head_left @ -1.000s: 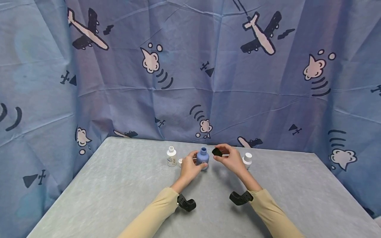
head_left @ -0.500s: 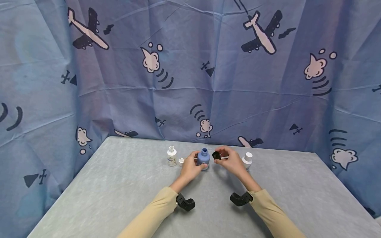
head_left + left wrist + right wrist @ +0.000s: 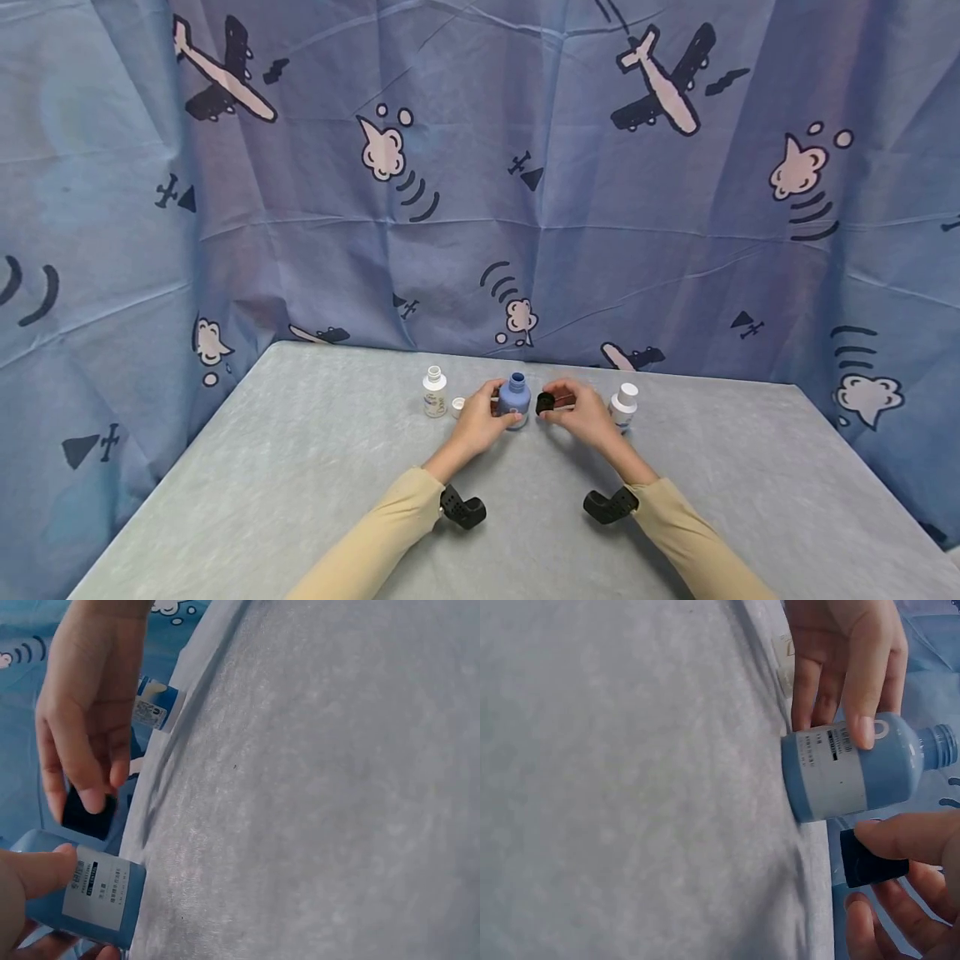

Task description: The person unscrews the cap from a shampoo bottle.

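Note:
A blue bottle [image 3: 515, 402] with a bare threaded neck stands upright near the table's far side. My left hand [image 3: 477, 423] grips it round the body, thumb across the front label. Just to its right, my right hand [image 3: 587, 415] pinches a black cap [image 3: 545, 403] between thumb and fingers. In the right wrist view, the cap [image 3: 871, 862] is beside the bottle's lower body [image 3: 832, 776], apart from it. Beyond the left hand, a white bottle [image 3: 434, 395] stands with no cap on its neck. A small white cap [image 3: 457, 406] lies between them.
A third bottle, white-capped [image 3: 624, 405], stands behind the right hand, partly hidden by it. The pale grey cloth-covered table [image 3: 300, 500] ends at a blue curtain [image 3: 450, 183] printed with airplanes. Each wrist wears a black band-mounted camera [image 3: 462, 508].
My right hand has lowered the black cap towards the table and turned it more level, beside the blue bottle. The left hand keeps its grip on the bottle. The head view has shifted slightly.

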A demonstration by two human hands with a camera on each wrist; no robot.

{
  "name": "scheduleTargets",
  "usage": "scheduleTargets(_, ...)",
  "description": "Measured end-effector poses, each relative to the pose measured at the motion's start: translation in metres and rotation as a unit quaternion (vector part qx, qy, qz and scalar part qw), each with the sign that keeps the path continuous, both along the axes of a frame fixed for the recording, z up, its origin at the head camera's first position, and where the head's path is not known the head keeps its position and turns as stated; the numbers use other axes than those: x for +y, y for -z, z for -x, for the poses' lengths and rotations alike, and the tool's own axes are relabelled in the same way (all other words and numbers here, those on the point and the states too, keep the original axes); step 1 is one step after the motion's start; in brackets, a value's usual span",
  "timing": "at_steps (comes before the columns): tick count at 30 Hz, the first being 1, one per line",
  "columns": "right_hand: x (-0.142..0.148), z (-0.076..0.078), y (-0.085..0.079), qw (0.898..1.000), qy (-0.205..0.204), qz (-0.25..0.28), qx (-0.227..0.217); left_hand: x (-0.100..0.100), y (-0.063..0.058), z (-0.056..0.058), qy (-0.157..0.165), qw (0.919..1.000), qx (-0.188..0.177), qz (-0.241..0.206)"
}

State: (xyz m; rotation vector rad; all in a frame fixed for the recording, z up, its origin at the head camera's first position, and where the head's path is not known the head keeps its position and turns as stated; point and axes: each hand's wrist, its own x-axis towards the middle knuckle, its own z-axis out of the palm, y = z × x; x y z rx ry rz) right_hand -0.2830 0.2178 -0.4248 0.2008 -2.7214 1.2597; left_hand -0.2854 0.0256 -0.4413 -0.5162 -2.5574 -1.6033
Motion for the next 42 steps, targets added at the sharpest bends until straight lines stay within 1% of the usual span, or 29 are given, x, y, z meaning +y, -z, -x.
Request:
scheduleTargets(5, 0.002, 0.001, 0.006, 1.0, -0.012, -0.014, -0.009, -0.001, -0.002, -0.004, -0.016, 0.9998, 0.004, -0.013)
scheduleTargets(9, 0.001, 0.001, 0.009, 0.999, -0.019, -0.024, -0.025, -0.002, -0.002, -0.008, -0.029, 0.9993, 0.007, -0.024)
scheduleTargets(12, 0.001, 0.001, 0.011, 0.999, -0.023, -0.023, -0.027, -0.003, -0.001, -0.011, -0.039, 0.999, 0.009, -0.022)
scheduleTargets(18, 0.002, 0.002, 0.013, 0.999, -0.032, -0.019, -0.015, -0.007, -0.002, -0.017, -0.06, 0.9979, 0.005, -0.021)
scheduleTargets(20, 0.002, 0.002, 0.014, 0.999, -0.038, -0.017, -0.008, -0.008, -0.002, -0.02, -0.067, 0.9976, 0.003, -0.02)
scheduleTargets(24, 0.002, 0.0, 0.015, 0.999, -0.035, -0.016, -0.006, -0.008, -0.005, -0.031, -0.075, 0.997, -0.014, -0.01)
scheduleTargets(28, 0.004, -0.006, 0.012, 1.0, -0.017, -0.024, -0.008, -0.003, -0.008, -0.042, -0.074, 0.9967, -0.033, -0.011)
scheduleTargets(32, 0.007, -0.013, 0.007, 0.999, -0.018, -0.025, 0.015, 0.004, -0.009, -0.05, -0.06, 0.9968, -0.048, -0.024)
scheduleTargets(36, 0.01, -0.021, 0.005, 0.998, -0.015, -0.025, 0.047, 0.012, -0.008, -0.055, -0.041, 0.9967, -0.056, -0.042)
scheduleTargets(42, 0.017, -0.036, 0.003, 0.996, -0.012, -0.033, 0.079, 0.025, -0.008, -0.059, -0.019, 0.9961, -0.065, -0.056)
